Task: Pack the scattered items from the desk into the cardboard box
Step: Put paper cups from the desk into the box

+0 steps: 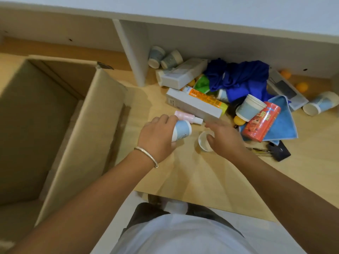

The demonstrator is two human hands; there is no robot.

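white shirt (183,235) at bottom of view, both bare forearms reaching out over the wooden table (192,180).

left hand (157,138), bangle (146,155) on the wrist — fingers curled round a blue paper cup (181,130), cup tipped on its side, base toward the palm. just beyond these fingers lies a small pink spray bottle (187,117), flat on the table, touching a long grey box (194,105).

right hand (225,138) blurred; fingers loosely spread above a second small paper cup (204,143) that stands mouth-up, thumb at its rim. cannot tell whether it grips the cup.

cardboard box (102,114) stands open to the left of the left hand, flaps up.

right of and beyond the right-hand fingers — the heap: red packet (260,123) on a light blue cloth (282,121), another paper cup (249,107) lying against the packet, dark blue fabric (242,77), orange tube (207,98) behind the grey box, white carton (183,73), two cups (164,57) tipped at the white partition (134,52), orange balls (301,87) far right, black clip (279,151) near the right forearm.
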